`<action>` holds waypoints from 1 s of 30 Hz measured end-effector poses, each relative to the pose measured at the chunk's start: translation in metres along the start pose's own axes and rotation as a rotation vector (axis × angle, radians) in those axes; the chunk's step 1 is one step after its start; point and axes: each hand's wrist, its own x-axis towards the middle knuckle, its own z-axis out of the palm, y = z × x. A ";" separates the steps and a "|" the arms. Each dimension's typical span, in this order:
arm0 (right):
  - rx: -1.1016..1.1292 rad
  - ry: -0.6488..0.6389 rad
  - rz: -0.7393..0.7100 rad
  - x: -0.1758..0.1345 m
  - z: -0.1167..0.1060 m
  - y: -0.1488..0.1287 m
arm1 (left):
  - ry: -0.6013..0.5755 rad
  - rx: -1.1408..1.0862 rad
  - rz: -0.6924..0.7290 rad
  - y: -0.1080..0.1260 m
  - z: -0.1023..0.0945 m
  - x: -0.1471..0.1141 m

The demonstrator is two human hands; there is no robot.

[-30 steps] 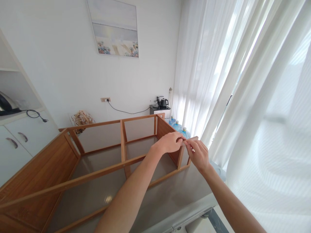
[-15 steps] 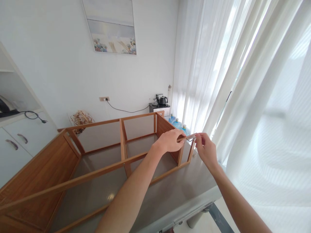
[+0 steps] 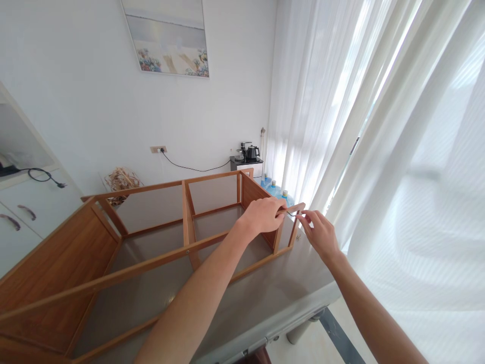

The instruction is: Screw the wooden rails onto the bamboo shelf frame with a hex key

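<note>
A brown wooden frame (image 3: 132, 272) with crossbars and panelled ends lies on a grey table (image 3: 261, 298). My left hand (image 3: 263, 215) is wrapped over the frame's top rail near its right end, fingers closed on the wood. Just right of it, my right hand (image 3: 320, 232) pinches a thin, bent hex key (image 3: 292, 215) between thumb and fingers. The key reaches toward the rail beside my left fingertips; its far tip is hidden. Small metal pieces (image 3: 298, 237) lie on the table below my right hand.
White curtains (image 3: 382, 202) hang close on the right. Behind the frame are blue water bottles (image 3: 273, 188), a small cabinet (image 3: 246, 164) with a black kettle (image 3: 252, 152), and a dried bundle (image 3: 122, 179). White cupboards (image 3: 22, 222) stand at the left.
My right fingers have moved off the rail's end to just below it, and the end now shows. My left hand keeps its hold. The view has shifted slightly.
</note>
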 end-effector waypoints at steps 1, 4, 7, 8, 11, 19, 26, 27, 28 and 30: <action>0.000 -0.003 0.006 -0.001 0.002 -0.001 | 0.004 0.001 0.006 0.000 0.001 -0.001; 0.009 -0.026 0.031 -0.005 0.004 -0.004 | 0.029 0.000 0.034 0.000 0.003 -0.003; 0.000 -0.072 0.030 -0.003 -0.001 -0.007 | 0.048 0.004 0.045 -0.001 0.005 -0.004; -0.009 -0.091 0.011 -0.001 -0.004 -0.007 | 0.048 0.005 0.038 0.000 0.005 -0.004; -0.045 -0.128 -0.111 0.007 -0.014 -0.007 | 0.027 0.000 -0.002 0.002 0.003 -0.004; -0.092 -0.135 -0.133 0.006 -0.013 -0.013 | 0.012 -0.013 0.002 0.003 0.001 -0.005; -0.133 -0.146 -0.096 0.004 -0.015 -0.020 | 0.043 -0.002 0.032 -0.001 0.006 -0.004; -0.139 -0.149 -0.094 0.006 -0.017 -0.021 | 0.043 -0.004 0.030 -0.001 0.006 -0.004; -0.145 -0.151 -0.096 0.007 -0.018 -0.022 | 0.042 -0.006 0.028 -0.002 0.006 -0.004; -0.157 -0.155 -0.118 0.009 -0.020 -0.024 | 0.038 -0.011 0.025 -0.002 0.006 -0.004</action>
